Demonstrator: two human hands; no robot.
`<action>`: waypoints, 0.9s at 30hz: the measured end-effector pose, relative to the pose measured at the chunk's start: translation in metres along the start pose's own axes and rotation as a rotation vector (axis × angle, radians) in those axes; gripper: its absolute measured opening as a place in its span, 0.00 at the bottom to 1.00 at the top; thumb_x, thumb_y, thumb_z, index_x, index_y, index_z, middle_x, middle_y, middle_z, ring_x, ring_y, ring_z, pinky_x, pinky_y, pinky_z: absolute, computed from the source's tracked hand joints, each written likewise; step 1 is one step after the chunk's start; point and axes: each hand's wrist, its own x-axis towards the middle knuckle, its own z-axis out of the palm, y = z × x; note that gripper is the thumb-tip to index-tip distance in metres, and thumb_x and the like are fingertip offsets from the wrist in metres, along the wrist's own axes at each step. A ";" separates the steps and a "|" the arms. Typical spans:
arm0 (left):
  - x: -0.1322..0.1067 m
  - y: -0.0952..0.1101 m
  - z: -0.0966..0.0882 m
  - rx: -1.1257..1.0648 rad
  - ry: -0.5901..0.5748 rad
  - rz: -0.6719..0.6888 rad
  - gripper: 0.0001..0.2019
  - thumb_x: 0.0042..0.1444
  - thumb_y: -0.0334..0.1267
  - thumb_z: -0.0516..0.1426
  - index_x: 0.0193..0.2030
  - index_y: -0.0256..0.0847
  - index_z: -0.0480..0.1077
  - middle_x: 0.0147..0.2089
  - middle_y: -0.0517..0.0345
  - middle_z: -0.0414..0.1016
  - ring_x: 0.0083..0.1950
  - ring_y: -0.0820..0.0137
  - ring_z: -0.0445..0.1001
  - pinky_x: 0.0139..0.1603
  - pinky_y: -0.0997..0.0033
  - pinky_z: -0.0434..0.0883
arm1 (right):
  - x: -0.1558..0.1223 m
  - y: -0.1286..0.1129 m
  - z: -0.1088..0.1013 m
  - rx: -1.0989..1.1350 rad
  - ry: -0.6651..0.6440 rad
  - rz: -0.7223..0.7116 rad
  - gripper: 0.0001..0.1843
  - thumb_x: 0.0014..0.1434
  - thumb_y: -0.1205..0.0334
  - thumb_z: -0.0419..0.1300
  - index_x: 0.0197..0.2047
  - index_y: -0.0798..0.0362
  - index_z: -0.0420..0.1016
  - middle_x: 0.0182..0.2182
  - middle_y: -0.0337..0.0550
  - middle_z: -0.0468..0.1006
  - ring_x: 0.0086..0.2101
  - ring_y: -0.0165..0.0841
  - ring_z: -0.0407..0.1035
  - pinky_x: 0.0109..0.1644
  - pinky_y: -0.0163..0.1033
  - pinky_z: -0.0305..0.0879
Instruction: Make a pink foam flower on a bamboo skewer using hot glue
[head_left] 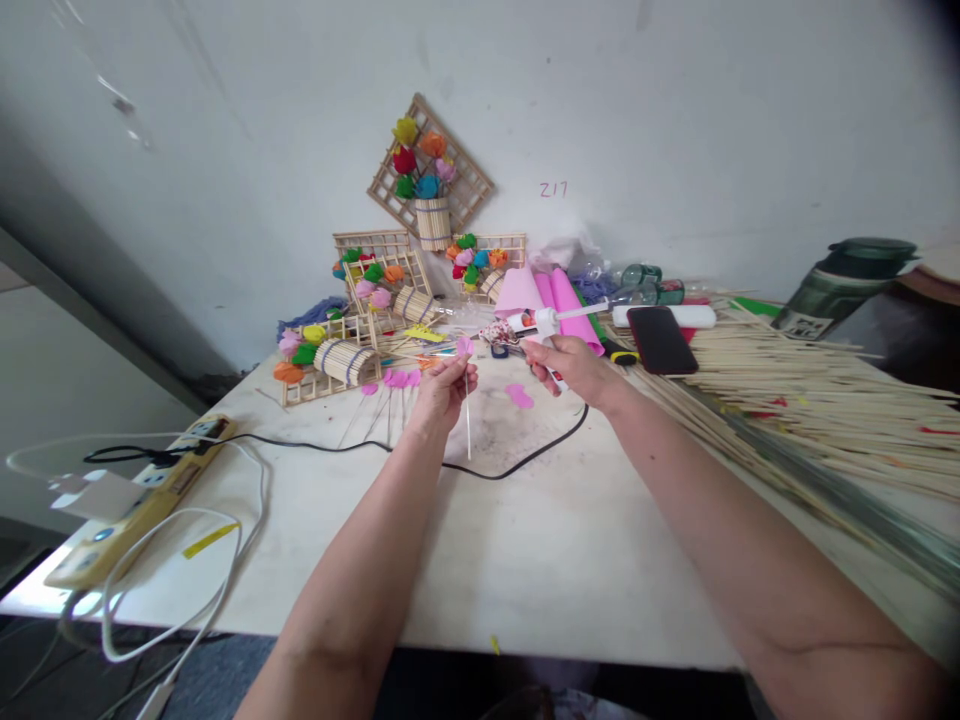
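Observation:
My left hand (448,388) pinches a paper flower (465,346), a pink piece on a thin stick whose lower end points down at the table. My right hand (562,366) is wrapped round the handle of a white hot glue gun (534,322), a glue stick jutting from its back. The gun's nozzle faces left, close to the pink paper; whether they touch I cannot tell. On the table below the gun lie loose pink paper petals (519,396). Left of my left hand, several pink-tipped sticks (401,379) rest in a row.
Bamboo lattice frames with paper flowers (345,360) stand at the back left; another leans on the wall. A yellow power strip (142,500) with cables lies left, and the black cord (495,477) crosses mid-table. Right are a phone (662,340), bamboo sticks (817,400) and a dark bottle (844,290).

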 end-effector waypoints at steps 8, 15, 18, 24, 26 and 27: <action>0.000 0.000 0.000 -0.001 -0.002 -0.014 0.07 0.42 0.34 0.63 0.27 0.35 0.70 0.23 0.60 0.70 0.24 0.80 0.69 0.27 0.81 0.68 | 0.000 -0.001 0.001 -0.024 -0.026 0.007 0.20 0.53 0.45 0.55 0.24 0.54 0.62 0.16 0.35 0.64 0.15 0.24 0.58 0.19 0.32 0.54; 0.000 0.001 0.000 -0.005 -0.005 -0.019 0.07 0.42 0.33 0.62 0.27 0.34 0.69 0.23 0.61 0.69 0.23 0.80 0.69 0.27 0.81 0.68 | -0.002 -0.006 0.002 -0.146 -0.014 0.022 0.21 0.53 0.45 0.55 0.22 0.54 0.59 0.16 0.34 0.62 0.15 0.23 0.58 0.19 0.31 0.55; -0.001 0.001 0.000 -0.006 0.003 -0.019 0.07 0.42 0.33 0.62 0.27 0.34 0.69 0.23 0.61 0.70 0.23 0.80 0.69 0.27 0.81 0.68 | -0.003 -0.009 0.002 -0.178 0.009 0.040 0.20 0.53 0.46 0.55 0.22 0.54 0.59 0.16 0.34 0.62 0.14 0.23 0.58 0.18 0.31 0.55; 0.000 0.001 0.000 -0.017 0.008 -0.026 0.07 0.42 0.33 0.62 0.27 0.34 0.69 0.23 0.60 0.70 0.23 0.80 0.69 0.26 0.81 0.68 | -0.002 -0.007 0.001 -0.143 0.030 0.011 0.20 0.54 0.46 0.54 0.24 0.55 0.61 0.17 0.35 0.63 0.15 0.23 0.59 0.19 0.31 0.56; 0.000 0.000 0.000 -0.025 0.007 -0.025 0.07 0.42 0.33 0.62 0.27 0.34 0.70 0.23 0.60 0.70 0.23 0.79 0.69 0.26 0.81 0.68 | -0.002 -0.006 0.001 -0.115 0.026 -0.004 0.20 0.53 0.45 0.54 0.24 0.55 0.62 0.18 0.35 0.63 0.16 0.23 0.59 0.19 0.31 0.56; 0.000 0.000 0.000 -0.028 0.008 -0.027 0.07 0.42 0.33 0.62 0.28 0.34 0.70 0.23 0.60 0.70 0.23 0.79 0.69 0.26 0.81 0.68 | -0.002 -0.005 0.001 -0.104 0.023 -0.006 0.20 0.53 0.45 0.54 0.25 0.55 0.62 0.18 0.35 0.63 0.16 0.24 0.59 0.19 0.31 0.56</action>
